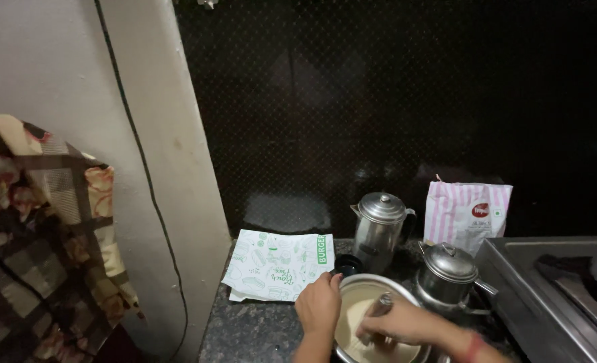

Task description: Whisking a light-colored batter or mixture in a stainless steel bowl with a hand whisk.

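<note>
Two hands work at the bottom edge of the view, over a dark stone counter (258,329) set against a black tiled wall. Largest on the right is a steel stove (547,282), then a pink striped pouch (465,214) leaning on the wall and a white printed paper bag (278,265) lying flat to the left. A lidded steel jug (379,232) stands behind, and a smaller lidded steel pot (449,272) sits just right of the round steel bowl (372,316). That bowl, holding something pale, lies directly under both hands. The left hand (318,306) curls closed over its left rim, steadying it. The right hand (402,326) reaches in from the right, fingers closed around a small steel tool (381,304), whose long axis tilts up and away from the bowl's middle; its lower end is hidden, so what it is cannot be told
</note>
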